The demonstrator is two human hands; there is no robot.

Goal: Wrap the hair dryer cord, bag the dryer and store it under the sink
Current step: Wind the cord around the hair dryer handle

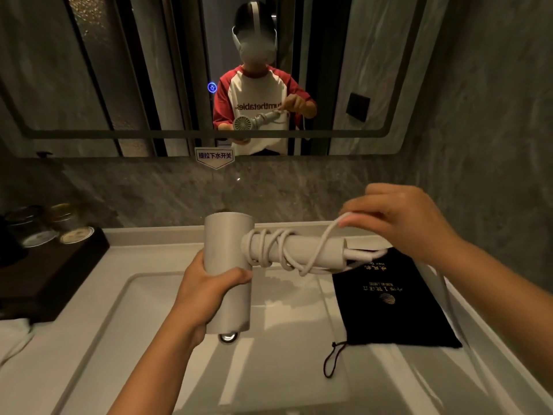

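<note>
Sink basin (125, 330) fills the middle of the white surface (59, 363); the work is done in the air above it, so slack cord can hang free.

Hair dryer (229, 265) is held over the basin, barrel upright, handle pointing right and level. That turns the handle into a spool.

Left hand (206, 283): fingers clamped round the barrel, steadying it.

Right hand (401, 220): fingers pinched together on the cord (321, 245), lifting a loop above the handle end. Several turns are on already, loose and uneven. The rest of the cord trails off right, under the wrist; plug not visible.

Black drawstring bag (392, 307) lies flat on the sink's right edge, just beside the dryer, ready for the next step. Its mouth looks shut and will probably need both hands.

Dark tray (45, 274) with jars at left, well apart. White cloth (12, 336) at the left edge. Nothing blocks the winding.
</note>
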